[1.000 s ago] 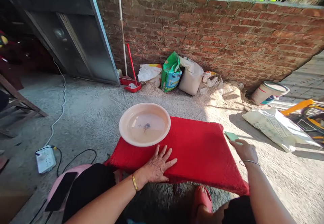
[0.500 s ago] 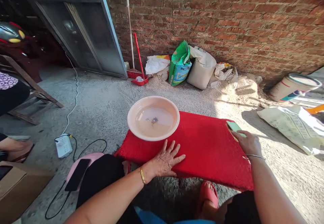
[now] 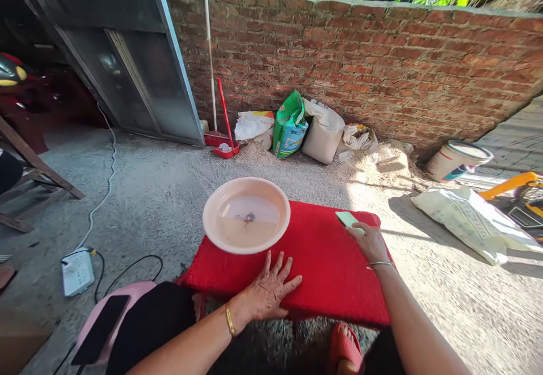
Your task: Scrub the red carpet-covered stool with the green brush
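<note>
Head: left hand (image 3: 266, 294) palm-down, splayed

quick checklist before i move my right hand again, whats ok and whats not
1. Green piece in grip: ok, the right hand holds its near end.
2. Red cover braced: ok, the left hand lies spread on its near edge.
3. Basin upright: ok, it sits level at the cover's left end with liquid inside.
4. Basin fully supported underneath: cannot tell, its base is hidden.
5. Green piece flat against the cover: cannot tell, fingers hide part of it.
6. Phone apart from the basin: ok, it lies beside the left leg.
</note>
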Demonstrator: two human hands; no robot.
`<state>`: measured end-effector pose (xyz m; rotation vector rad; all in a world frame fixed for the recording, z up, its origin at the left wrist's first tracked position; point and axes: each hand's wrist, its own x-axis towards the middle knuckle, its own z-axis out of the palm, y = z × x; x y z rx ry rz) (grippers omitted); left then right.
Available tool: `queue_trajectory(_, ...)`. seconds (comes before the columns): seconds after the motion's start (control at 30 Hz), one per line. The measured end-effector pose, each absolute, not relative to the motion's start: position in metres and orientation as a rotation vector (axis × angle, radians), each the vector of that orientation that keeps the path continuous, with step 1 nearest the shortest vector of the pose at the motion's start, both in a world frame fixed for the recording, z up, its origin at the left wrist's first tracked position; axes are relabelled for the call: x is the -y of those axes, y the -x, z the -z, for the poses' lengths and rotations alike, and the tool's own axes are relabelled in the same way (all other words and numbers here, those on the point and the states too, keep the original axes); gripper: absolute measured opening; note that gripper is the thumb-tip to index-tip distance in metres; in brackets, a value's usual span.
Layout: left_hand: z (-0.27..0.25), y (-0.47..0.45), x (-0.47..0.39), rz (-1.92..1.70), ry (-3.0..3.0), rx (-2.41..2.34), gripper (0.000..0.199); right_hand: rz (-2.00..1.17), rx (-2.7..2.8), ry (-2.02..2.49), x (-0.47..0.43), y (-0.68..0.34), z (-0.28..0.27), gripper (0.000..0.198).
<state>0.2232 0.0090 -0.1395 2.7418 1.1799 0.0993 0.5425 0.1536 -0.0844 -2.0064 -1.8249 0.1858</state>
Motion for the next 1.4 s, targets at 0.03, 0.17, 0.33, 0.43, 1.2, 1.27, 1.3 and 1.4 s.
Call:
queue_trajectory(0.03,0.141,-0.224,-0.009,-0.088,-2.735,-1.188,0.094,-0.222,1.848,1.923,-0.153,-0.528,0.086,0.037)
queue_trajectory(0.17,0.14,-0.225,-0.008,-0.089,-2.732,-1.204,0.097,-0.324,1.986,1.585,-0.143,-0.468,0.098,0.032)
queue_trajectory(0.33,0.13,-0.227,-0.009,-0.039,-2.729,-1.218,0.094,-0.418,2.176,1.367,-0.131,-0.434,0.114,0.027)
queue_trajectory(0.43,0.126,-0.228,-0.01,0.019,-2.727,-1.253,0.093,-0.427,2.134,1.509,-0.142,-0.457,0.111,0.027)
queue_trajectory(1.2,0.12,-0.229,-0.009,0.028,-2.715,-1.24,0.094,-0.521,1.826,1.585,-0.168,-0.453,0.102,0.031)
queue_trajectory(1.27,0.121,-0.229,-0.009,0.033,-2.72,-1.248,0.095,-0.557,1.942,1.504,-0.168,-0.441,0.107,0.029)
queue_trajectory(1.3,0.121,-0.229,-0.009,0.036,-2.723,-1.251,0.095,-0.568,1.967,1.513,-0.169,-0.446,0.108,0.029)
queue_trajectory(1.4,0.123,-0.23,-0.009,0.039,-2.724,-1.247,0.095,-0.53,1.856,1.746,-0.177,-0.493,0.106,0.033)
